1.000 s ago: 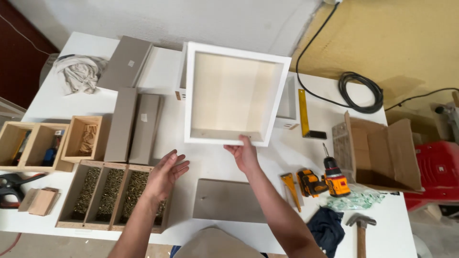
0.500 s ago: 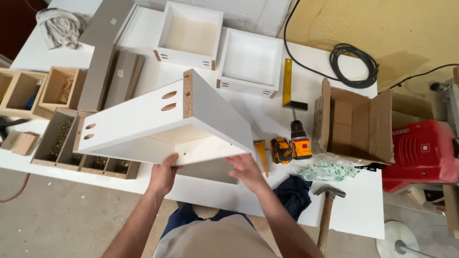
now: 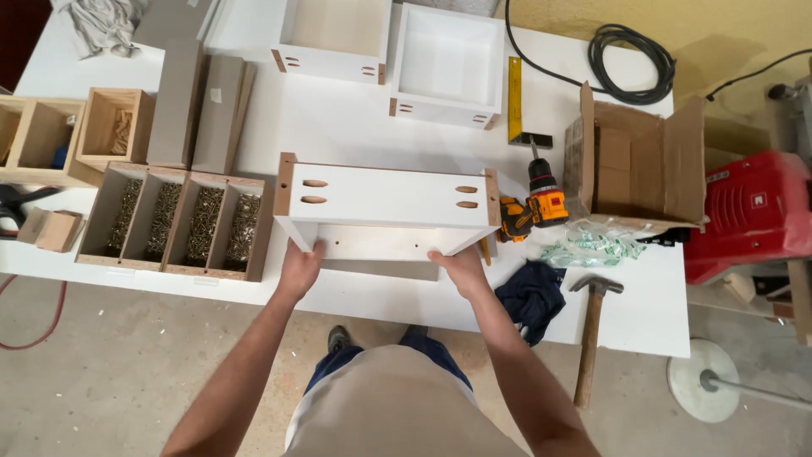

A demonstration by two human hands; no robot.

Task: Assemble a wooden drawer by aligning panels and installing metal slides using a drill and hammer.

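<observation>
Left hand [image 3: 300, 267] and right hand [image 3: 459, 269] each curl closed around the white wooden drawer box [image 3: 385, 210] — orange cordless drill [image 3: 531, 210] at its three o'clock.

The white drawer box [image 3: 385, 211] hides both hands' fingertips; tray [image 3: 173, 222] contents too small to tell.

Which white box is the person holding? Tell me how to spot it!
Start at the big white table. Near its front edge, both hands grip one white box tipped on its side. Unlike the two open white boxes at the back, its top face shows four oval slots.
</observation>
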